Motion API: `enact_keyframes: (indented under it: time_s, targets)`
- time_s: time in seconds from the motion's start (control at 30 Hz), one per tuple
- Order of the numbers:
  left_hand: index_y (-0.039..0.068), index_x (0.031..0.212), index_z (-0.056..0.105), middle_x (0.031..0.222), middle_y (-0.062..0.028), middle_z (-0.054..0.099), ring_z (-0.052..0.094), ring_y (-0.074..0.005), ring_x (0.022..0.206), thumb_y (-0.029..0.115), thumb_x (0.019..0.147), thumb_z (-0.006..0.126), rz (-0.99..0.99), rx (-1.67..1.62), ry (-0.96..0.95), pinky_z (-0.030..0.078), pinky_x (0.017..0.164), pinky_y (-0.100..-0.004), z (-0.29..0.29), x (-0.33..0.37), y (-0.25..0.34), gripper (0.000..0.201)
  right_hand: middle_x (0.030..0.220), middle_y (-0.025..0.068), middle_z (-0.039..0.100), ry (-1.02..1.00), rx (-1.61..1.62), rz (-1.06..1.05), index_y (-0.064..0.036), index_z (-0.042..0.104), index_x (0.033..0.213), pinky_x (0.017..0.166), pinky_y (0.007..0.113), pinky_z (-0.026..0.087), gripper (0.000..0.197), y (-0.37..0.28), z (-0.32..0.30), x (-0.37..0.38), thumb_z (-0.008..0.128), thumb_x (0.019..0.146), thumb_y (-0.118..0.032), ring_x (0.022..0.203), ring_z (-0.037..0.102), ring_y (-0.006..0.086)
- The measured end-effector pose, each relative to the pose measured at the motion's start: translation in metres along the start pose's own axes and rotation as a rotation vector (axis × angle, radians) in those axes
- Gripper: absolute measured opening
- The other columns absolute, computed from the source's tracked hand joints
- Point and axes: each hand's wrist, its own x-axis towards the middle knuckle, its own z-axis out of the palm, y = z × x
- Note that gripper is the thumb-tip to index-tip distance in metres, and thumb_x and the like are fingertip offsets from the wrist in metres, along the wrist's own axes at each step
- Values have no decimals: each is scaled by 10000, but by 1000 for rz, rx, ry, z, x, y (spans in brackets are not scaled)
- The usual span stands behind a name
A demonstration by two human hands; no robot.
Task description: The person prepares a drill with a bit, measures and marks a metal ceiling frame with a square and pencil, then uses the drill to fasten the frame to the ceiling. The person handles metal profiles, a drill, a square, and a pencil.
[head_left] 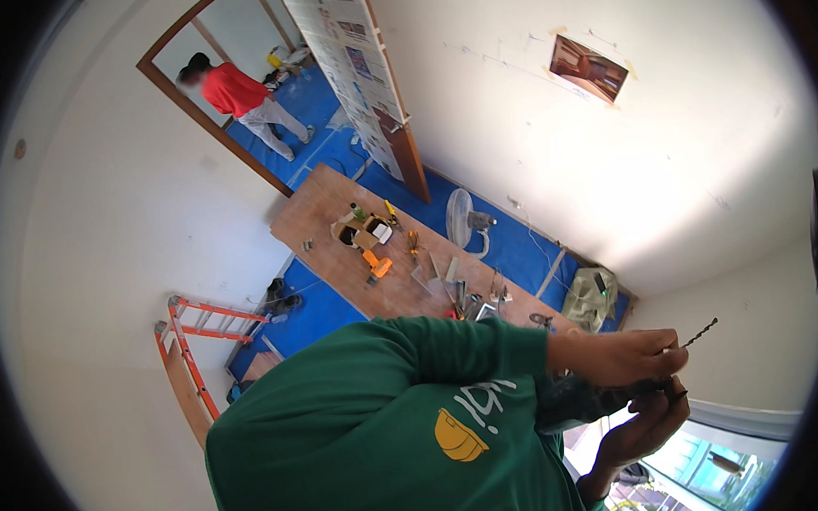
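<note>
My left hand [621, 354] reaches across from a green sleeve, its fingers pinched around the base of a dark twist drill bit [700, 332]. The bit's tip points up and to the right. Just below, my right hand [645, 430] has its fingers curled up close to the left one, beside a dark, bulky tool [581, 401] that looks like a power drill. That tool lies between my hands and my chest, and my left forearm and fingers partly cover it. What the right fingertips grip is too dark to name.
A wooden worktop [322, 209] carries an orange power drill [379, 265], a cardboard box [361, 233] and several hand tools. Beyond it stands a fan [462, 219]. An orange ladder [218, 332] leans left; a pale bag [591, 299] sits right. A person in red [235, 90] stands past the doorway.
</note>
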Motion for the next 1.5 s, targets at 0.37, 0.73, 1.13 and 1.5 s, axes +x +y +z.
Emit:
enact_keyframes:
  time_s: [0.37, 0.73, 1.13, 1.5]
  targets:
    - [31, 1502, 496, 1315, -107, 688, 612, -163, 1293, 224, 972, 802, -375, -195, -44, 494, 1100, -332, -23, 1, 28, 642, 909, 61, 622, -46, 174, -23, 25, 606, 1223, 714, 250, 483, 226, -1, -10, 19, 460, 1051, 42, 759, 571, 96]
    - [60, 1094, 516, 921, -10, 627, 611, -100, 880, 144, 657, 991, -340, 253, 133, 522, 753, -288, -1, 16, 18, 651, 994, 182, 737, -99, 53, -79, 37, 583, 1243, 689, 395, 588, 225, -18, -15, 25, 585, 1018, 36, 853, 764, 284]
    - [13, 1175, 515, 969, -155, 612, 609, -240, 897, 305, 720, 984, -337, 340, 83, 508, 796, -411, 14, 12, 20, 716, 986, 163, 740, -212, -252, -283, -13, 624, 1214, 774, 446, 567, 342, -20, -41, 39, 718, 898, 74, 909, 734, 371]
    - [-11, 1159, 467, 1008, -210, 590, 605, -281, 913, 391, 780, 943, -289, 408, 68, 500, 802, -433, 15, 14, 10, 730, 982, 192, 737, -118, -249, -299, 26, 607, 1222, 705, 430, 601, 305, -22, -30, 31, 697, 933, 60, 858, 752, 361]
